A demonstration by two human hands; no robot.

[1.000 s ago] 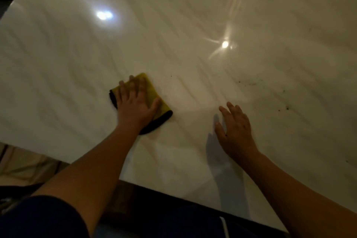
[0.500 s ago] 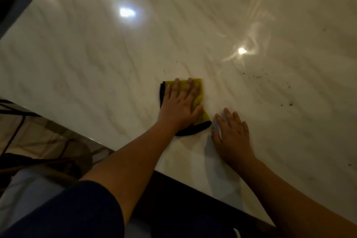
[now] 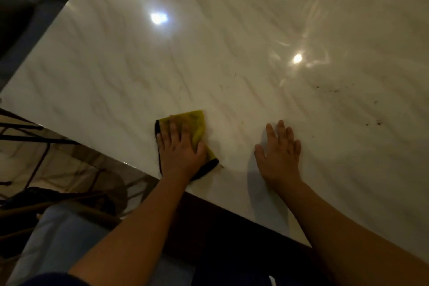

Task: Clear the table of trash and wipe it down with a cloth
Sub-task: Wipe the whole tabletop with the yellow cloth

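Item: glossy marble-pattern worktop [image 3: 209, 65], one wiping cloth, two bare hands; head view.

Far left, off the worktop's edge: dark metal chair frame [image 3: 34, 137], seen below the corner. Near the front edge: yellow microfibre cloth [image 3: 196, 123] with black trim, folded, lying flat on the worktop. Left hand [image 3: 180, 148] lies palm-down on the cloth, fingers [image 3: 173, 126] straight and close together, pressing it to the surface and not curled round it; yellow shows past the fingertips and beside the thumb. Right of the cloth and apart from it: right hand [image 3: 281, 153], palm-down on bare worktop, fingers [image 3: 282, 129] straight and slightly spread, holding nothing. Further right and beyond: scattered dark crumbs [image 3: 329, 90]. Two ceiling-light reflections on the surface, one upper left [image 3: 159, 18], one upper right [image 3: 297, 58].
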